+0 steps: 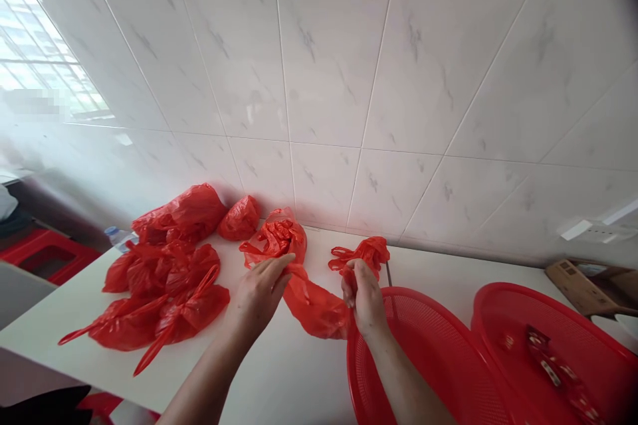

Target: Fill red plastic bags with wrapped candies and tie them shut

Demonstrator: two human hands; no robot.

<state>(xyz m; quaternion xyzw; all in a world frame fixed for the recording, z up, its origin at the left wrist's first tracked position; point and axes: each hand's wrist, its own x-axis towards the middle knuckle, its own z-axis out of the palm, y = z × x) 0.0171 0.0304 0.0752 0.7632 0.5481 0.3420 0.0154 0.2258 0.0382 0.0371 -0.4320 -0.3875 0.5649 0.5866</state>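
A red plastic bag (pixel 316 305) lies stretched on the white table (pixel 279 378) between my hands. My left hand (pixel 259 292) pinches one handle of the bag, fingers pressed together. My right hand (pixel 363 295) is closed round the other handle, whose crumpled loop (pixel 366 252) sticks up above my fingers. The bag's open mouth (pixel 276 239) bunches behind my left hand.
Several tied red bags (pixel 164 285) are piled on the table's left part. Two red mesh baskets (pixel 433 358) (pixel 558 345) stand at the right; the far one holds small wrapped items (pixel 553 362). A cardboard box (pixel 588 285) lies far right. A tiled wall stands behind.
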